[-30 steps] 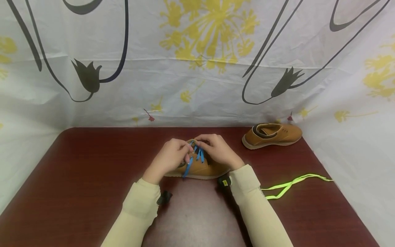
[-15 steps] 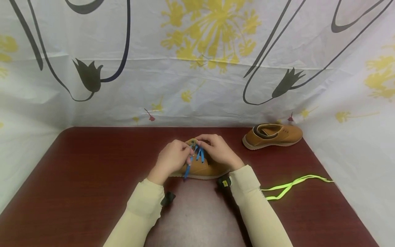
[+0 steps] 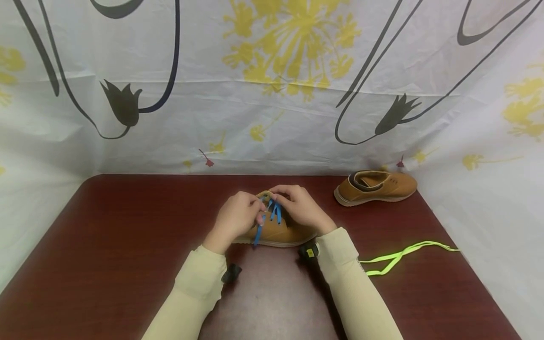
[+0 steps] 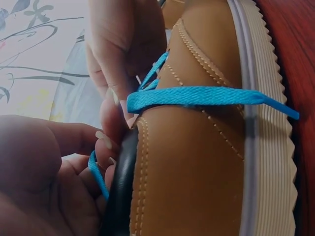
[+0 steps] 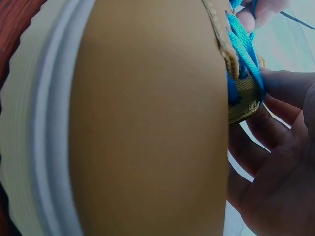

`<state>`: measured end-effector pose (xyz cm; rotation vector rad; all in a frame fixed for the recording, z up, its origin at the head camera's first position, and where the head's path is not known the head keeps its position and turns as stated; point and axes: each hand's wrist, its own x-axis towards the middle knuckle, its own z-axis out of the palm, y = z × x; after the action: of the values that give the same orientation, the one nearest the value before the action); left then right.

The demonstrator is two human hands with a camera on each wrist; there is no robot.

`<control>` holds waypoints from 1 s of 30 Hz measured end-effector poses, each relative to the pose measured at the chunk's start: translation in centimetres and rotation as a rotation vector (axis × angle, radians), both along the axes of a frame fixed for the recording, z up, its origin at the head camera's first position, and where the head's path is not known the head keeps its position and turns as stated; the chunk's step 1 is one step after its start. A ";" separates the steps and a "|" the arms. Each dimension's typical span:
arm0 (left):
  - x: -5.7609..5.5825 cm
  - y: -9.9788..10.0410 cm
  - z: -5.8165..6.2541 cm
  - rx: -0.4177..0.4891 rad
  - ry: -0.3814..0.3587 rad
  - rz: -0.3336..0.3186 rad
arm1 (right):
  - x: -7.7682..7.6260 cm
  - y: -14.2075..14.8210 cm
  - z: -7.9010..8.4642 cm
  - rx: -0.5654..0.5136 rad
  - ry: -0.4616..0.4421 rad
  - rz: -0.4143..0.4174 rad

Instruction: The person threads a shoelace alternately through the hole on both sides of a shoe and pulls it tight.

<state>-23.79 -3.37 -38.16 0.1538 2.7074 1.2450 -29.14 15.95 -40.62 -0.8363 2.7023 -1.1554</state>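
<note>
Brown shoe [image 3: 278,233] rests on the worktop [image 3: 127,236], left hand [image 3: 237,216] pinching its blue lace [image 4: 197,97], right hand [image 3: 301,205] gripping its tongue [image 5: 246,102].

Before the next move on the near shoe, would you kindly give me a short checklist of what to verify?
1. Near shoe resting sole-down on the table: ok.
2. Right hand steadying the tongue: ok, it pinches it between thumb and fingers.
3. Left hand on the blue lace: ok, its fingertips appear to pinch a strand.
4. Top eyelet on the near side threaded: cannot tell, fingers are in the way.
5. Far shoe laced: not ok, no lace shows in it.
6. Yellow-green lace clear of the near shoe: ok, it lies apart to the right.
</note>
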 end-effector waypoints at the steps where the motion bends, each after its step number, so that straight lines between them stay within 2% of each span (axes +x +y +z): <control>1: 0.0 0.0 0.0 -0.010 0.001 0.000 | 0.0 0.0 0.0 -0.001 -0.001 0.004; 5: 0.0 0.1 -0.1 -0.043 0.001 0.003 | -0.2 0.1 -0.1 -0.009 -0.021 0.021; 11: -0.1 0.3 -0.4 -0.085 0.012 0.007 | -0.1 0.3 0.1 -0.044 -0.149 0.015; 15: -0.1 0.5 -0.6 -0.125 0.024 0.013 | 0.2 0.0 0.2 -0.088 -0.222 -0.024; 21: 0.0 0.6 -0.7 -0.157 0.038 0.022 | 0.3 -0.8 -0.5 -0.240 -0.341 -0.143; 24: 0.1 0.7 -0.8 -0.167 0.048 0.027 | 0.3 -0.9 -0.6 -0.279 -0.343 -0.190; 30: 0.0 0.8 -1.0 -0.196 0.085 0.027 | 0.2 -1.1 -0.6 -0.281 -0.294 -0.202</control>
<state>-23.80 -2.58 -39.21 0.1491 2.8937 0.9927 -28.90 14.90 -41.26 -0.3819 2.4590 -1.5866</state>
